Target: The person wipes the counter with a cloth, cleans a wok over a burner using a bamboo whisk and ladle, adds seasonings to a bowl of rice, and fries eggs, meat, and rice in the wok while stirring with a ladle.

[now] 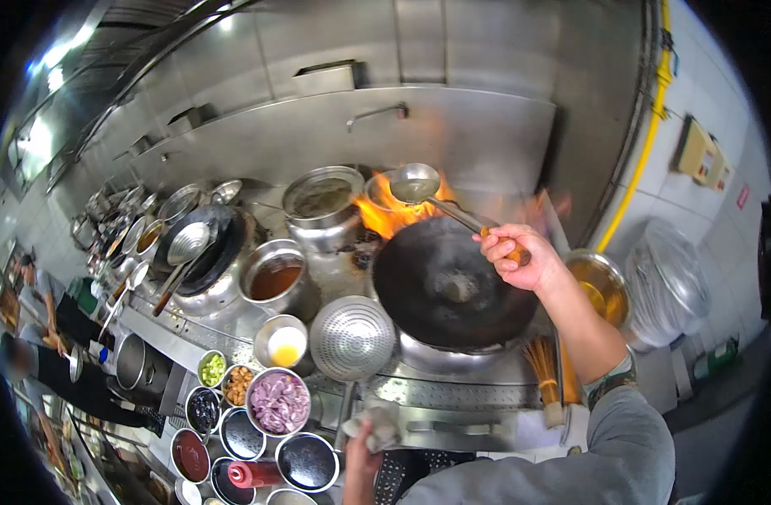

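My right hand (pixel 511 255) is closed around the wooden handle of a ladle (pixel 415 183), whose bowl is over the far rim of a black wok (pixel 440 278). Some liquid shows in the ladle's bowl. Orange flames (pixel 389 215) rise at the wok's back left edge. A little pale steam or liquid shows at the wok's bottom. Low at the counter's front edge, my left hand (pixel 364 463) is closed on a folded grey cloth (pixel 374 427). Close by lies a perforated skimmer (pixel 352 338), its handle pointing toward that hand.
Left of the skimmer are a bowl with egg (pixel 283 346), a bowl of chopped onion (pixel 278 402) and several sauce containers. A pot of brown liquid (pixel 274 278) stands behind. A bamboo brush (pixel 543 379) and a brass-coloured pot (pixel 600 286) are at right. Other people (pixel 45 295) stand far left.
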### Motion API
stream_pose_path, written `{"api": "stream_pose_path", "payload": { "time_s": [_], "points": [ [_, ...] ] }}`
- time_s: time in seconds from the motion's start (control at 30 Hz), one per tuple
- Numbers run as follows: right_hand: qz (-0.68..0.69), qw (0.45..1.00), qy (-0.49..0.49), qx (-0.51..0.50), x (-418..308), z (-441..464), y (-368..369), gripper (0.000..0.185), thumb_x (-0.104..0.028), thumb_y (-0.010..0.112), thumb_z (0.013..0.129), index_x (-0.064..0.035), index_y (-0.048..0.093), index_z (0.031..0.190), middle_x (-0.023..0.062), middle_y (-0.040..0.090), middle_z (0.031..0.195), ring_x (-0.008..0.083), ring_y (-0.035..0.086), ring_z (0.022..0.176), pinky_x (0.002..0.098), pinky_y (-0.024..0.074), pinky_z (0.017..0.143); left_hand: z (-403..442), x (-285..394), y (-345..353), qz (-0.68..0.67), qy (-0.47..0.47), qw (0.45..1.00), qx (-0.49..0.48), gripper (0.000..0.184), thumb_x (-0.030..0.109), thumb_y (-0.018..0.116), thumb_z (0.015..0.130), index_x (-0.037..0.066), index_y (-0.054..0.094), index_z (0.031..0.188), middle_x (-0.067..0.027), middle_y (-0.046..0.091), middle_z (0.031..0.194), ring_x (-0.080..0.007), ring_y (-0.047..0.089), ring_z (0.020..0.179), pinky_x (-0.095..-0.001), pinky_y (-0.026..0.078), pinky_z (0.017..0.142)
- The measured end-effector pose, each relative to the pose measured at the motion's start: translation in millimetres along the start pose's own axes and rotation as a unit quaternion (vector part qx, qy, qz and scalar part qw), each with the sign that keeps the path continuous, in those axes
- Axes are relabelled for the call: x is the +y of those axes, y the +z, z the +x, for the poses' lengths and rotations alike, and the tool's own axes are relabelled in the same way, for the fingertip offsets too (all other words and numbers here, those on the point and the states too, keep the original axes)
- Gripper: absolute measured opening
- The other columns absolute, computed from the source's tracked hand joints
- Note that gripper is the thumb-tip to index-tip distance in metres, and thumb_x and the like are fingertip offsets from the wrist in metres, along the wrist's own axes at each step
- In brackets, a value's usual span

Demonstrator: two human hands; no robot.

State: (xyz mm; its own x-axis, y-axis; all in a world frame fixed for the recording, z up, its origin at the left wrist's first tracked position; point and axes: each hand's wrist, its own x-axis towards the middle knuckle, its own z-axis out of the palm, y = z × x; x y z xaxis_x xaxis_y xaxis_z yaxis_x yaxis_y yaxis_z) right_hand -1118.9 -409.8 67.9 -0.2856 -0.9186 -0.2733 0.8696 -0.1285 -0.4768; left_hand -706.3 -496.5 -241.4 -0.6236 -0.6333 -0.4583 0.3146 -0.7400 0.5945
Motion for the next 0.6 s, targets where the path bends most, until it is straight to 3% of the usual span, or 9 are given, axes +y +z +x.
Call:
{"api": "stream_pose_path", "payload": {
  "time_s": [0.03,0.07,0.17,0.23,0.33,0.47,0.57,0.6],
  "points": [
    [-0.026,0.999,-0.003,0.018,-3,-16,-12,0.026,-0.006,0.055,0.09,0.0053,0.045,0.11,0.0023,0.053,0.081,0.0051,0.049,0.054,0.0215,0.0331,0.041,-16,9,14,-0.097,-0.022,0.995,-0.01,0.044,0.032,0.061,0.096,0.006,0.053,0.131,-0.0123,0.061,0.123,-0.0303,0.061,0.111,-0.0467,0.051,0.092],
    [-0.06,0.997,-0.002,0.042,-9,-30,-28,0.02,-0.006,0.056,0.09,0.002,0.049,0.106,0.0023,0.054,0.079,0.0058,0.048,0.053,0.0224,0.0324,0.04,-30,17,29,-0.056,-0.023,0.998,-0.015,0.051,0.043,0.056,0.097,0.008,0.051,0.134,-0.0111,0.059,0.128,-0.0306,0.058,0.117,-0.0506,0.047,0.098],
    [-0.164,0.982,-0.018,0.089,-18,-77,-60,0.017,-0.007,0.058,0.09,0.0004,0.051,0.104,0.0032,0.055,0.076,0.007,0.048,0.053,0.023,0.0324,0.039,-46,9,61,-0.08,-0.054,0.995,-0.001,0.058,0.048,0.059,0.093,0.013,0.049,0.138,-0.0138,0.057,0.131,-0.036,0.055,0.12,-0.0572,0.044,0.099],
    [-0.217,0.969,-0.037,0.11,-19,-112,-72,0.013,-0.007,0.06,0.09,-0.0026,0.053,0.1,0.0037,0.056,0.076,0.0078,0.048,0.053,0.0237,0.0333,0.039,-50,-4,92,-0.074,-0.081,0.992,-0.062,0.061,0.046,0.064,0.089,0.014,0.048,0.138,-0.0157,0.057,0.131,-0.0359,0.054,0.121,-0.0569,0.044,0.1],
    [-0.317,0.937,-0.053,0.136,-22,-158,-89,0.011,-0.008,0.061,0.09,-0.0062,0.053,0.097,0.002,0.054,0.074,0.0078,0.048,0.051,0.0249,0.0347,0.038,-38,-46,121,-0.019,-0.118,0.991,-0.062,0.059,0.048,0.06,0.092,0.014,0.047,0.138,-0.0135,0.056,0.132,-0.0315,0.056,0.12,-0.052,0.046,0.099],
    [-0.442,0.877,-0.048,0.182,-20,-227,-110,0.043,-0.006,0.062,0.086,-0.0009,0.046,0.125,0.0022,0.055,0.074,0.0077,0.05,0.05,0.024,0.0393,0.04,-56,-77,214,0.043,-0.154,0.979,-0.127,0.06,0.056,0.051,0.096,0.012,0.047,0.138,-0.0114,0.056,0.132,-0.0289,0.057,0.118,-0.047,0.047,0.097],
    [-0.605,0.755,-0.083,0.24,1,-275,-131,0.052,-0.006,0.061,0.086,-0.0017,0.042,0.134,0.0037,0.059,0.078,0.0086,0.053,0.052,0.0252,0.0424,0.045,-56,-91,267,0.06,-0.167,0.971,-0.163,0.066,0.062,0.046,0.096,0.011,0.047,0.138,-0.0113,0.057,0.13,-0.028,0.057,0.117,-0.0464,0.047,0.096],
    [-0.673,0.687,-0.12,0.247,10,-289,-135,0.056,-0.009,0.062,0.086,-0.0034,0.04,0.137,0.0075,0.062,0.081,0.018,0.059,0.059,0.0325,0.0464,0.052,-54,-94,282,0.067,-0.17,0.968,-0.17,0.068,0.064,0.045,0.096,0.011,0.047,0.138,-0.0114,0.057,0.13,-0.0276,0.057,0.116,-0.0465,0.047,0.096]
  ]
}}
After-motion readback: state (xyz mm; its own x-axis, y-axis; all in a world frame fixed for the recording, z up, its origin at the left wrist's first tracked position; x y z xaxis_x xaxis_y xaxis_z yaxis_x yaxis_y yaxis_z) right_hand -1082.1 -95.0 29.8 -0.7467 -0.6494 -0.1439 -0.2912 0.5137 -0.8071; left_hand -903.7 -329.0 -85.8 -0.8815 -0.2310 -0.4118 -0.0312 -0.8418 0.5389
